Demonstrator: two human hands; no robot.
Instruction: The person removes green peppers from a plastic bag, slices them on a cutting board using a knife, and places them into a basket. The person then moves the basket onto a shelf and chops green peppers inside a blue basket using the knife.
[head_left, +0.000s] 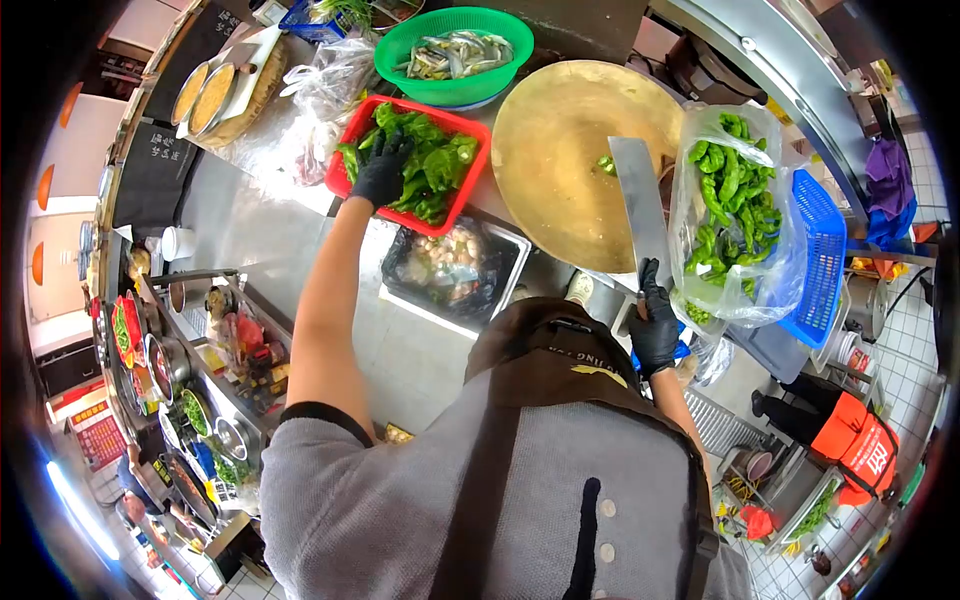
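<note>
Now spreading the fingers of the left hand (383, 174) on the green peppers (437, 168) inside the red basket (484, 160), with those of the right hand (654, 330) wrapped round the handle of the cleaver (640, 195), blade over the round board (560, 140). Best to scoop loosely, without crushing, blade low and well clear of the basket. Can read "JING" on the dark apron (540, 347); can't make out the lettering on the red bag (856, 446).

Left hand (383, 168) reaches out, fingers (401, 147) spread; right hand (653, 325) grips.
</note>
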